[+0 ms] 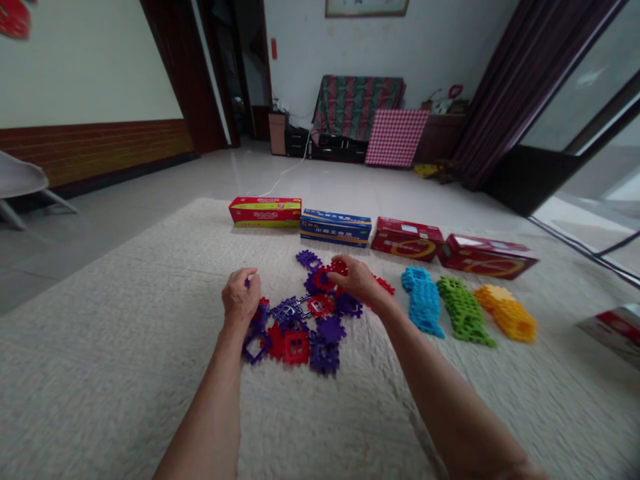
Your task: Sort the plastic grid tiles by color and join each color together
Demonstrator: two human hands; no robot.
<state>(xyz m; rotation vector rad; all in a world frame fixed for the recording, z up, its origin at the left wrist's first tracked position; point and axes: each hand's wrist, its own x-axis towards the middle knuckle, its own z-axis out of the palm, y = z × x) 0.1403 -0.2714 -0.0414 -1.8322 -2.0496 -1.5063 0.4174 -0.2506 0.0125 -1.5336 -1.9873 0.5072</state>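
Observation:
A loose pile of purple and red interlocking plastic building blocks with toothed edges, among them a red square block (pixel 297 347) and a purple block (pixel 325 353), lies between my hands. At the pile's left side, my left hand (pixel 240 297) is closed, and a bit of purple block (pixel 247 283) shows between its fingers. On the far right part of the pile, my right hand (pixel 354 279) pinches a red block (pixel 324 279), its fingertips partly hidden. More red blocks (pixel 384 285) lie behind my right wrist.
Right of the pile stand rows of blue blocks (pixel 423 303), green blocks (pixel 464 311) and yellow blocks (pixel 507 313). Behind are a red-and-yellow box (pixel 266 212), a blue box (pixel 335 228) and two dark red boxes (pixel 406 239). All rest on a pale quilted mat (pixel 125 347).

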